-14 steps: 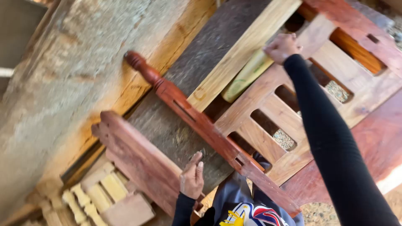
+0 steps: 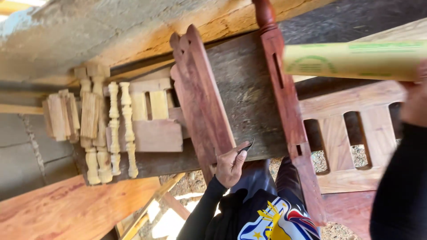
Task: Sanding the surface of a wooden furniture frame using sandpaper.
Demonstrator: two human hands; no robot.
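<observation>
Left hand [image 2: 230, 166] on the red wood slat [image 2: 202, 95], centre frame.
Fingers pinch a small dark blade [image 2: 247, 146] w/ the slat just beside; right hand [image 2: 416, 104] at right edge grips a green roll [image 2: 356, 60]. Imo keep strokes light, along the grain.

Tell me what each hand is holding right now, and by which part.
The left hand pinches a small dark blade-like tool by its near end. The right hand grips the yellowish-green roll at its right end.
</observation>
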